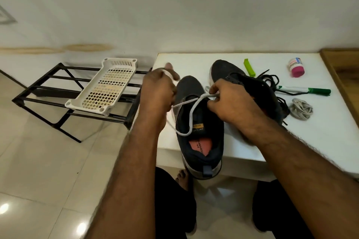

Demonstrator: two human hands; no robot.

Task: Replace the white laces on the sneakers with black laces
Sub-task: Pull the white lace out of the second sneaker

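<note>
- Near sneaker [201, 122]: dark navy/black knit upper, pale sole, heel toward the camera and hanging just over the near edge of the white worktop [242, 141]. Orange-pink insole and a yellow tongue label show inside.
- White lace [191, 120]: partly out of the eyelets, loose loop draped across the tongue and shoe opening, one strand running left, one right.
- Left hand [157, 91]: fist closed around the left strand of the white lace at the shoe's far-left side; lace wraps over the fingers, slightly blurred.
- Right hand [233, 103]: fingers pinched shut on the right end of the white lace, just above the shoe's right eyelet row.
- Second sneaker [242, 81]: same dark colour, farther right, partly behind the right hand; can't tell its lacing.
- Black laces [272, 81]: loose tangle on the worktop, touching the second sneaker's right side.
- Green marker [305, 89] lies over the black laces' right edge; bundle of grey-white lace [301, 110] nearer, lime clip [249, 68] and pink-capped jar [296, 67] farther back.
- Left of the worktop: black metal rack [48, 99] on the floor, white plastic tray [103, 87] on top.
</note>
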